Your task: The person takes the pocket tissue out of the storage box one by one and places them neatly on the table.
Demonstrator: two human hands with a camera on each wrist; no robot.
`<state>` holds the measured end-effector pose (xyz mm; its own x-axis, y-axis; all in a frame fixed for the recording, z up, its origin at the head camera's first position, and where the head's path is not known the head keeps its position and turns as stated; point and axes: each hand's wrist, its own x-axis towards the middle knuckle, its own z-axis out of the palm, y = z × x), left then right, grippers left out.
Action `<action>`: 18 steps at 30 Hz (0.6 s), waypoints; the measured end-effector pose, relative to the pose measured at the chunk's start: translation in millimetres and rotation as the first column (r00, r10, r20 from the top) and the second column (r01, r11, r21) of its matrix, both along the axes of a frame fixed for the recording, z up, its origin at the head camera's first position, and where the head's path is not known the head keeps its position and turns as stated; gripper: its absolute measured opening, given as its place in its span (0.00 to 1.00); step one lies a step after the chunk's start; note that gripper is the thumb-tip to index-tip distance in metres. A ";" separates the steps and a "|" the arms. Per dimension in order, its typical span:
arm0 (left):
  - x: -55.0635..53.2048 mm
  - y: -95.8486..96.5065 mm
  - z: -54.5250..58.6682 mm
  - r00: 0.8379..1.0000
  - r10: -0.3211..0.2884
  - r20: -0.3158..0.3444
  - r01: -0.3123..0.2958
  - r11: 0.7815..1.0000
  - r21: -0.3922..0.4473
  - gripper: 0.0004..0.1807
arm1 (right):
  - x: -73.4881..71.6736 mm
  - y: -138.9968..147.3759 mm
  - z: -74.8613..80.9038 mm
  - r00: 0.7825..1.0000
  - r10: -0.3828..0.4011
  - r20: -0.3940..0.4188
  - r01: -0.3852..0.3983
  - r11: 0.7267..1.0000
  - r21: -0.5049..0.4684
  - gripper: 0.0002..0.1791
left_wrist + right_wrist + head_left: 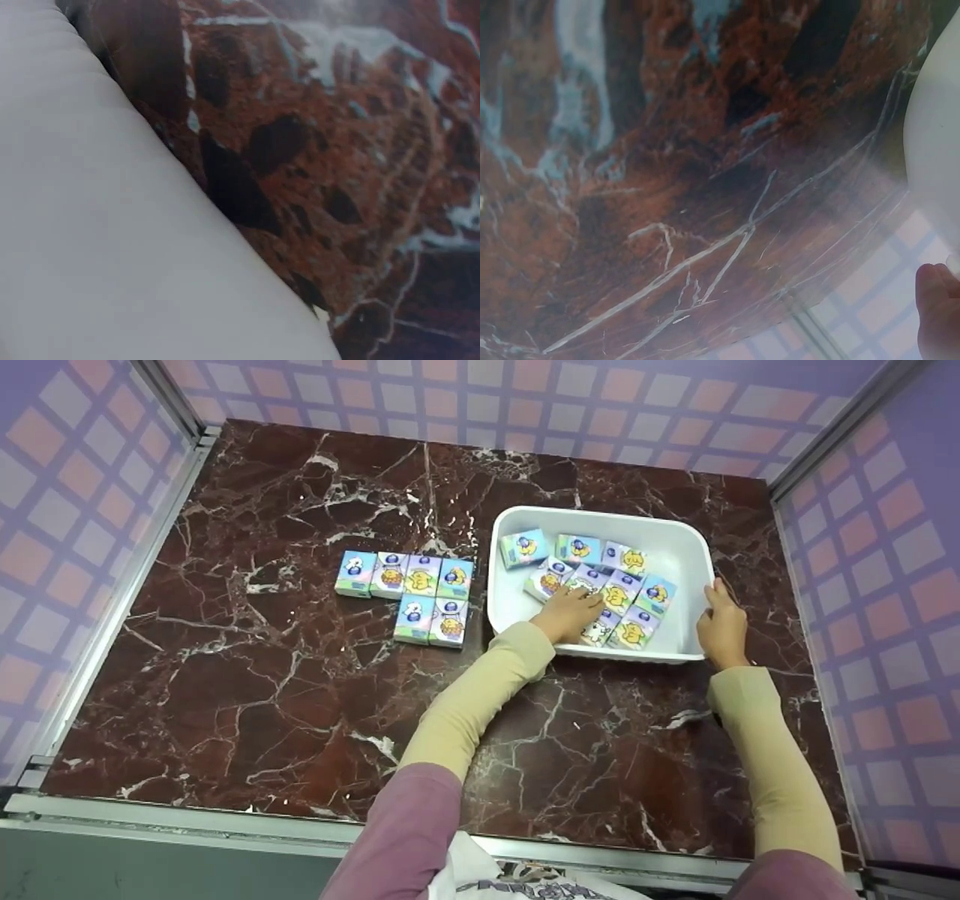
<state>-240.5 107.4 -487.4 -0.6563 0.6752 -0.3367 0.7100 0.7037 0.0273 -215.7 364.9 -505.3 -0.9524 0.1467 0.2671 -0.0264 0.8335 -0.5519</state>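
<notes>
A white plastic tub holds several small cartoon-printed packs, some side by side and others loose along the back. My left hand reaches over the tub's front rim, its fingers resting on the packs near the middle; its thumb is hidden. At the right end, my right hand grips the tub's rim. In the right wrist view a fingertip shows beside the white tub wall. The left wrist view has only a pale surface over the marble.
Left of the tub, several more printed packs lie together in two rows on the dark red marble tabletop. Checkered purple panels enclose the back and sides. A metal edge runs along the front.
</notes>
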 end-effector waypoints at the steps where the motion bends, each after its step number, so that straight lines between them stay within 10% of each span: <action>1: -0.4 -0.2 -0.8 1.000 -0.005 -0.006 0.005 1.000 0.005 0.37 | -0.1 0.1 -0.4 1.000 0.000 -0.005 0.000 1.000 -0.002 0.24; 11: -4.1 -2.1 -3.9 0.994 -0.056 -0.094 0.062 0.996 0.064 0.30 | -1.0 1.6 -1.8 1.000 -0.003 -0.019 0.002 0.999 -0.045 0.23; 18: -2.8 -3.2 -0.2 0.999 -0.025 -0.039 0.027 0.998 0.049 0.35 | -1.3 2.0 -3.1 1.000 -0.006 -0.009 0.006 0.998 -0.062 0.24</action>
<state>-243.3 104.2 -487.6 -0.6498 0.7076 -0.2778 0.7294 0.6832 0.0342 -217.0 366.9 -508.4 -0.9490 0.1691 0.2661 -0.0269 0.7976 -0.6026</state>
